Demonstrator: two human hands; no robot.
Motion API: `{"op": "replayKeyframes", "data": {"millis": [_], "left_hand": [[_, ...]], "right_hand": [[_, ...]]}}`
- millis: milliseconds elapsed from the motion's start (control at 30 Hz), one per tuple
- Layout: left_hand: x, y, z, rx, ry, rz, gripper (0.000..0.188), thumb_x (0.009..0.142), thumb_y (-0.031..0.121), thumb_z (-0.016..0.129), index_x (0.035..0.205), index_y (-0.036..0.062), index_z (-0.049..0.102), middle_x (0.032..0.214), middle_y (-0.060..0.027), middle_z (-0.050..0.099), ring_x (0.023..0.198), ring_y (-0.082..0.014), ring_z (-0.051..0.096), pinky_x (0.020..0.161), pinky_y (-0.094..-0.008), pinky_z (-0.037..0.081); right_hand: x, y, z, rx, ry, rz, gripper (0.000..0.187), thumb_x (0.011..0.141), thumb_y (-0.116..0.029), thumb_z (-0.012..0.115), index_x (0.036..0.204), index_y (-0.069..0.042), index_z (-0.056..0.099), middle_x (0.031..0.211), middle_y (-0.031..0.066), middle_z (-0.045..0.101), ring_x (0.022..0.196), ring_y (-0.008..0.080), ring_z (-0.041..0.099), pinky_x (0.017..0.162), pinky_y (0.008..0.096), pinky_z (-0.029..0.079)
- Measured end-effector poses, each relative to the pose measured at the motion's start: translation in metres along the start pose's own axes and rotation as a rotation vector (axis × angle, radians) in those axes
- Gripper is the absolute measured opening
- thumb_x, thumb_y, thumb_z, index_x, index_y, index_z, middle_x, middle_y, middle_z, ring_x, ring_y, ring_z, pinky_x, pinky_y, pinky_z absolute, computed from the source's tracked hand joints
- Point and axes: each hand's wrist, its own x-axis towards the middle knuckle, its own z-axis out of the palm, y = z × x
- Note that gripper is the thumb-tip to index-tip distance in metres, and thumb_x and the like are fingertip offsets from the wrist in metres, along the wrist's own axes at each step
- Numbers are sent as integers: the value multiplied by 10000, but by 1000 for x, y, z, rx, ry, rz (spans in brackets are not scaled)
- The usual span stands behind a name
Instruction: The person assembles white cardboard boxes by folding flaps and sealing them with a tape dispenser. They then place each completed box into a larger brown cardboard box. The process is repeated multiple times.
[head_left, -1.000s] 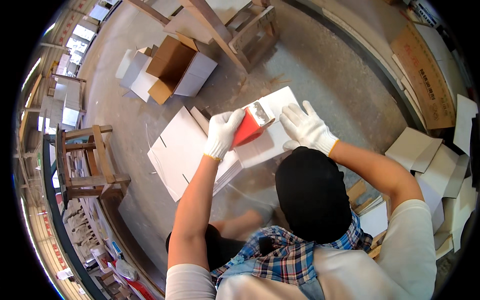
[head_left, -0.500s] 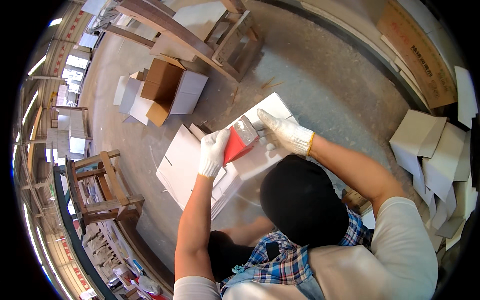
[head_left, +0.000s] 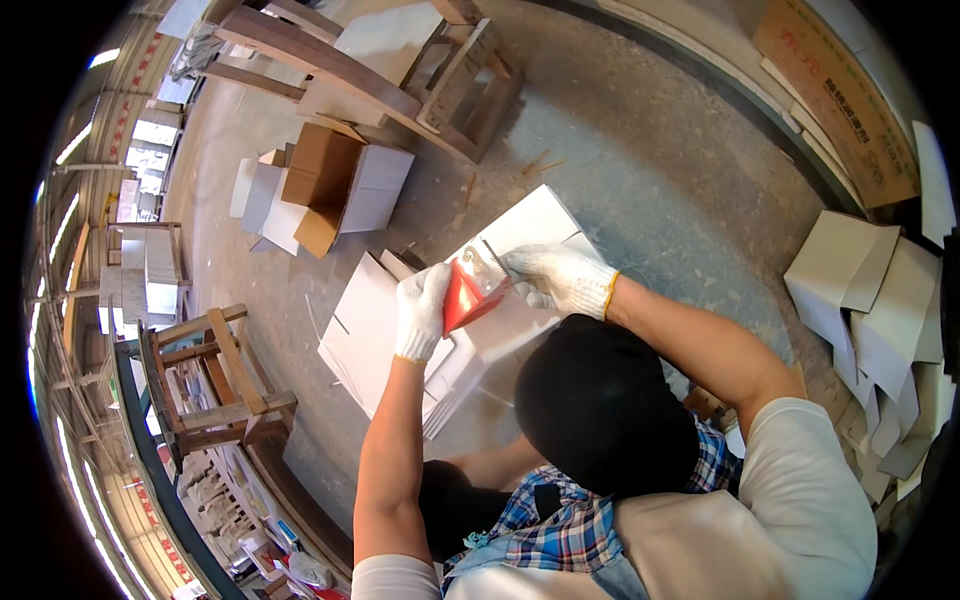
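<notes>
My left hand (head_left: 423, 305), in a white knit glove, is closed round a red tape dispenser (head_left: 468, 306) with a shiny clear front and a toothed metal edge. Close against that toothed edge is my right hand (head_left: 562, 277), gloved in white with a yellow cuff. Its fingers are curled together; whatever lies between them is too small to make out. Both hands are above a stack of flat white cardboard sheets (head_left: 362, 335) lying on the floor, with slots cut in the upper sheets.
An open cardboard box (head_left: 375, 190), white outside and brown inside, stands ahead to the left. Behind it is a wooden frame (head_left: 330, 65). Another wooden stand (head_left: 228, 370) is on the left. Folded cartons (head_left: 840, 265) pile up at right, below a brown carton panel (head_left: 845, 110).
My right hand has moved left to the toothed edge of the tape dispenser, and its outstretched fingers have curled in. My left hand keeps its grip, nearly in the same place.
</notes>
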Motion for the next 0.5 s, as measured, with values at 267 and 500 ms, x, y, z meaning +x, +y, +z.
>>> {"op": "replayKeyframes", "data": {"millis": [267, 500], "left_hand": [[-1, 3, -1, 13, -10, -12, 394, 1011, 297, 601, 805, -28, 683, 666, 10, 601, 564, -45, 481, 480, -248, 380], [1, 8, 5, 73, -24, 23, 414, 1013, 315, 599, 821, -42, 684, 672, 0, 612, 574, -49, 495, 489, -248, 393]], "right_hand": [[-7, -8, 2, 175, 24, 77, 375, 1018, -402, 575, 1207, -91, 661, 1010, -2, 676, 862, 92, 627, 681, 252, 522], [-8, -15, 16, -219, 209, -127, 388, 979, -418, 594, 1122, -73, 703, 957, 30, 700, 827, 138, 638, 694, 273, 502]]}}
